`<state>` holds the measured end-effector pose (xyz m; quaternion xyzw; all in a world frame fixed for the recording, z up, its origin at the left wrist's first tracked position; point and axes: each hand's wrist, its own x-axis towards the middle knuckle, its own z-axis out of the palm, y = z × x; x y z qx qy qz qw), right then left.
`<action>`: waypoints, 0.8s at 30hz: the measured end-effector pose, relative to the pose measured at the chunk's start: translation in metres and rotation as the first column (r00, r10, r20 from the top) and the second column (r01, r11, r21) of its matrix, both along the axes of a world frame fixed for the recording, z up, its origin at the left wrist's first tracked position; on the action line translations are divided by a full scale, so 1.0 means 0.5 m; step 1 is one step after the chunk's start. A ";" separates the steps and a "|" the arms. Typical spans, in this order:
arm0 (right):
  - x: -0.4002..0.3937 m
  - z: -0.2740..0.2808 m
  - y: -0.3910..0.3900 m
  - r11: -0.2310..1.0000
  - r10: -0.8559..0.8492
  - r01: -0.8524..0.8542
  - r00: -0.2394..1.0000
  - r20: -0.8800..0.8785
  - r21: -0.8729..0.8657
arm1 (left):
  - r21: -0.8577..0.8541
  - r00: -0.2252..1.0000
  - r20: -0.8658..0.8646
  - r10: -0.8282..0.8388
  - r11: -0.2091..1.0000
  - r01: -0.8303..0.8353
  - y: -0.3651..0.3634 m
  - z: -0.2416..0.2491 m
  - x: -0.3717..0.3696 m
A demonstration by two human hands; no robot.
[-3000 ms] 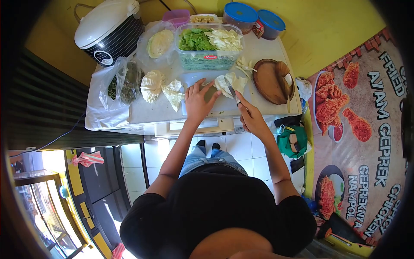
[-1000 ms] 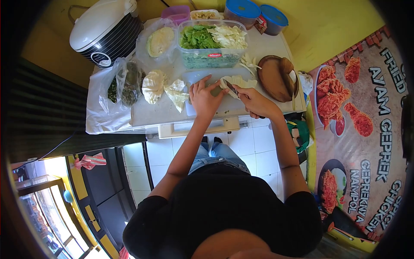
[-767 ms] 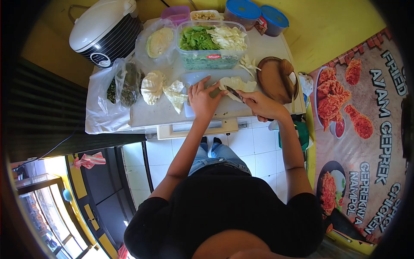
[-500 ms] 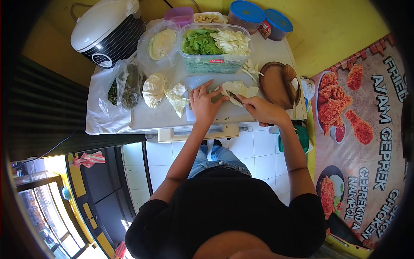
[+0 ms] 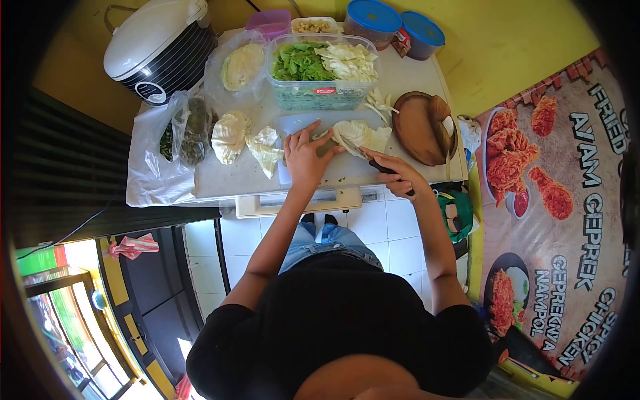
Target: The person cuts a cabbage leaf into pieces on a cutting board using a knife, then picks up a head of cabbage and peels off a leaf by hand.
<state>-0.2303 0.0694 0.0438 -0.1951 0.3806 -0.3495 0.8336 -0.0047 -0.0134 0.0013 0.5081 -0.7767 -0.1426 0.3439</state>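
Note:
My right hand is closed round the black handle of a knife. The knife's blade points up and left, at the lower edge of a pale cabbage piece on the white cutting board. Fingers spread, my left hand rests on the board with its fingertips at the left end of that piece. Left of the board lie a loose cabbage leaf and a crumpled cabbage chunk. Behind the board stands a clear plastic tub of green leaves and sliced cabbage.
A wooden mortar with pestle sits right of the board, beside cabbage shreds. At the back left are a rice cooker and a bagged half cabbage. Blue-lidded containers stand behind. A plastic bag of greens lies left.
My right hand has drawn the knife down and right, so more of its handle shows outside the cabbage. My left hand stays by the piece. The whole view has shifted slightly.

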 end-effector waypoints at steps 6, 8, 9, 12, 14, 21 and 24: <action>0.036 0.047 0.022 0.990 -0.030 -0.017 0.943 -0.332 -0.139 | -0.019 0.999 -0.029 -0.018 1.000 0.018 -0.002 0.003 -0.001; 0.034 0.064 0.029 0.972 -0.033 -0.095 0.848 -0.530 -0.213 | 0.002 0.996 -0.072 0.046 0.999 -0.046 -0.002 0.012 -0.009; 0.030 0.069 0.029 0.967 -0.041 -0.111 0.823 -0.567 -0.231 | 0.002 0.997 -0.069 0.045 0.999 -0.045 -0.003 0.011 -0.009; 0.025 0.078 0.029 0.949 -0.086 -0.151 0.722 -0.687 -0.278 | -0.034 0.999 -0.027 0.041 0.999 -0.042 -0.009 0.009 -0.010; 0.031 0.087 0.021 0.943 -0.097 -0.160 0.711 -0.697 -0.293 | 0.023 0.998 -0.053 -0.025 0.999 0.026 -0.013 0.013 -0.005; 0.072 0.050 -0.006 0.944 -0.145 -0.129 0.662 -0.735 -0.303 | -0.059 0.997 -0.058 -0.049 0.997 0.046 -0.005 0.000 -0.016; 0.072 0.042 -0.008 0.935 -0.156 -0.153 0.636 -0.756 -0.322 | -0.082 0.998 -0.025 -0.064 0.995 0.062 -0.009 0.008 -0.023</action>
